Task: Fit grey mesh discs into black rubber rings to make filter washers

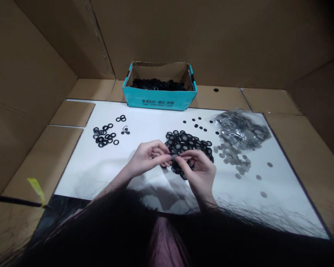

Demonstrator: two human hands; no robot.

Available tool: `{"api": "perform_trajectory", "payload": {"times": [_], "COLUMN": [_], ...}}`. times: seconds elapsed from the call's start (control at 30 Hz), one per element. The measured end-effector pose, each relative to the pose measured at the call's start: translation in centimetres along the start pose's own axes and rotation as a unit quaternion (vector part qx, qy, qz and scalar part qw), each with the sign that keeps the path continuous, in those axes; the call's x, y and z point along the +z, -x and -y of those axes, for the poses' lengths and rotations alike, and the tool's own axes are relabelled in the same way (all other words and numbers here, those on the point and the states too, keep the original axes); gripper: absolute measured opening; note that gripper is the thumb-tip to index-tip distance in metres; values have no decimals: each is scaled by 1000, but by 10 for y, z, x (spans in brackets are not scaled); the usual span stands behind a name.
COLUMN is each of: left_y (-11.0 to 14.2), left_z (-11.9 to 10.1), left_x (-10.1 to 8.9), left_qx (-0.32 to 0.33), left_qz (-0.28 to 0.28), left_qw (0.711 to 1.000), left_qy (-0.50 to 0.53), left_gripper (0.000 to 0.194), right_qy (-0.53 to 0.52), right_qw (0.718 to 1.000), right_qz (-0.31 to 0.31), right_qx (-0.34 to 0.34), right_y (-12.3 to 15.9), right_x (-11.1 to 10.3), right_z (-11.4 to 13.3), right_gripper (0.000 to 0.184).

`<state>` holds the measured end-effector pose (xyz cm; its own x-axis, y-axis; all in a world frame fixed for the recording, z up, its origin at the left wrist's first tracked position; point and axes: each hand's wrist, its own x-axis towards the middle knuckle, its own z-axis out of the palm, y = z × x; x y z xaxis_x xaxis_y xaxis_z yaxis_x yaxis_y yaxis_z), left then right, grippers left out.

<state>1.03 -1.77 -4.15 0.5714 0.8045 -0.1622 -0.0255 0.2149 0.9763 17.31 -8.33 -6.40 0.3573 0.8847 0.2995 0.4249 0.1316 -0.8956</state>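
Between both hands, at the near edge of a pile, is a small round black-rimmed disc (174, 157) with a grey centre. My left hand (153, 157) pinches its left side with thumb and fingers. From the right, my right hand (199, 168) grips the same disc between thumb and forefinger. Behind and beneath the fingers spreads a pile of black-rimmed discs (186, 138), many with grey centres. Loose grey discs (233, 155) lie right of the pile. Several black rings (101, 139) are grouped at the left of the white board.
A turquoise box (160, 99) holding black pieces stands at the back. A clear plastic bag (242, 128) of grey discs lies at the right. Small black discs (196, 126) are scattered behind the pile. Cardboard walls (211, 40) surround the white board (100, 174).
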Motion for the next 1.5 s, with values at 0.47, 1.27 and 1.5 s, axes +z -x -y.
{"api": "perform_trajectory", "payload": {"times": [0.47, 1.27, 1.5], "left_y": [-2, -3, -2], "left_z": [0, 1, 1], "left_x": [-3, -6, -3], "left_qx": [18, 61, 30], "left_qz": [30, 30, 26], "left_qw": [999, 990, 998], "left_qy": [-37, -125, -52], "left_gripper": [20, 18, 21], "right_qy": [17, 51, 48], "right_qw": [984, 975, 984], "right_qz": [135, 125, 116], "right_qx": [-114, -179, -130], "right_y": [-8, -11, -7], "right_x": [0, -2, -3], "right_z": [1, -3, 1], "right_gripper": [15, 21, 18]}}
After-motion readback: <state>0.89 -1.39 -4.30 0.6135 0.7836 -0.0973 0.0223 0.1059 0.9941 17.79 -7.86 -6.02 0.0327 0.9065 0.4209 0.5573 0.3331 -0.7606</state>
